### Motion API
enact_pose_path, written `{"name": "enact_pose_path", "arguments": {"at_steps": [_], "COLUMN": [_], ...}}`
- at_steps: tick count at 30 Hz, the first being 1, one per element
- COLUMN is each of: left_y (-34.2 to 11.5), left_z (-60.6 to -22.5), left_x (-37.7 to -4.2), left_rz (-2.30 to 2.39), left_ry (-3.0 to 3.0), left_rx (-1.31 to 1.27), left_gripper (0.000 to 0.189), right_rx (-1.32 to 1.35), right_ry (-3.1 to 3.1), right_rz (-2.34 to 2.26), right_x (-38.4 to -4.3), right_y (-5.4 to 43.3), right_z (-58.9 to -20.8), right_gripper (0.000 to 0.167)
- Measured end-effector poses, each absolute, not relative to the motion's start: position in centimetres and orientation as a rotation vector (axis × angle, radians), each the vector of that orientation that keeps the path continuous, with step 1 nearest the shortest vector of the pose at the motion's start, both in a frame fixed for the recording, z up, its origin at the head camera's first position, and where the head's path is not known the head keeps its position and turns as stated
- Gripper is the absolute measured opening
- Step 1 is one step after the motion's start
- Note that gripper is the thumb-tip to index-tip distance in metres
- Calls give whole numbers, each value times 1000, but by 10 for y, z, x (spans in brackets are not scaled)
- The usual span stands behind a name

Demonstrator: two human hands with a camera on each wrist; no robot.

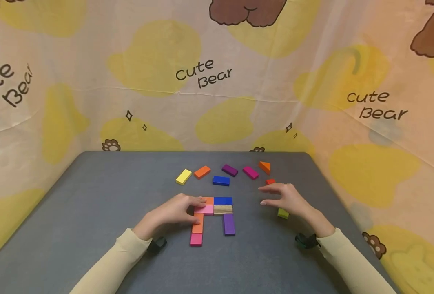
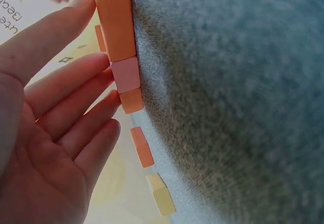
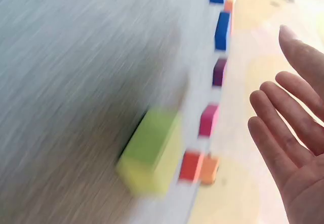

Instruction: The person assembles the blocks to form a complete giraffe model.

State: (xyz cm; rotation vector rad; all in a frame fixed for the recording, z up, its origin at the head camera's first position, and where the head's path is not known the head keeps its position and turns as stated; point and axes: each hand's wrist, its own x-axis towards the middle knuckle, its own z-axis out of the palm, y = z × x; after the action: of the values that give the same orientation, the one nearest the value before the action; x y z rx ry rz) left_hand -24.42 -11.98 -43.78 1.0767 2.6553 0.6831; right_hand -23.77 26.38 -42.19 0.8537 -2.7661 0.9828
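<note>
The orange block (image 1: 198, 228) at our left grip (image 1: 173, 210) lies flat on the desk (image 1: 92, 200), in the left leg of an arch-shaped layout, between a pink block (image 1: 207, 210) at its far end and a magenta block (image 1: 196, 239) at its near end. We judge it light, stiff and hardly fragile, with a smooth face that could slide if nudged. We would pinch it across its two long sides, near the middle, since its ends seem to butt against the neighbours and a careless push would likely shift the row. The left grip has thumb and fingers apart, the thumb at the orange block, the fingertips by the pink one, clamped on nothing. Alongside, a blue block (image 1: 222, 201) and a wood-grained block (image 1: 223, 209) fill out the top bar, and a violet block (image 1: 229, 225) makes the right leg. Our right grip (image 1: 289, 201), thumb and fingers parted with nothing between them, hangs near a red block (image 1: 270, 181) and a green block (image 1: 283, 213). Further off lie a yellow block (image 1: 183, 177) and an orange triangle (image 1: 264, 166).
</note>
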Motion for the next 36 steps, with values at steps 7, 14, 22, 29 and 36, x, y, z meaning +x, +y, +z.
{"name": "enact_pose_path", "arguments": {"at_steps": [7, 14, 22, 29, 36], "left_y": [-121, -121, -120, -119, -119], "left_z": [-438, -438, -436, -437, -437], "left_x": [-243, -243, -244, -244, -244], "left_rz": [691, 699, 695, 695, 688], "left_ry": [2642, 2640, 2633, 2632, 2633], "left_rx": [1046, 1033, 1045, 1039, 1038], "left_gripper": [50, 49, 51, 51, 51], "right_rx": [762, 778, 742, 740, 761], "right_ry": [-2817, -2785, -2827, -2855, -2851], "right_rz": [962, 959, 956, 981, 953], "right_x": [-228, -218, -212, -211, -212], "right_y": [298, 318, 328, 330, 331], "right_z": [-432, -443, -448, -453, -454], "right_gripper": [47, 47, 43, 36, 32]}}
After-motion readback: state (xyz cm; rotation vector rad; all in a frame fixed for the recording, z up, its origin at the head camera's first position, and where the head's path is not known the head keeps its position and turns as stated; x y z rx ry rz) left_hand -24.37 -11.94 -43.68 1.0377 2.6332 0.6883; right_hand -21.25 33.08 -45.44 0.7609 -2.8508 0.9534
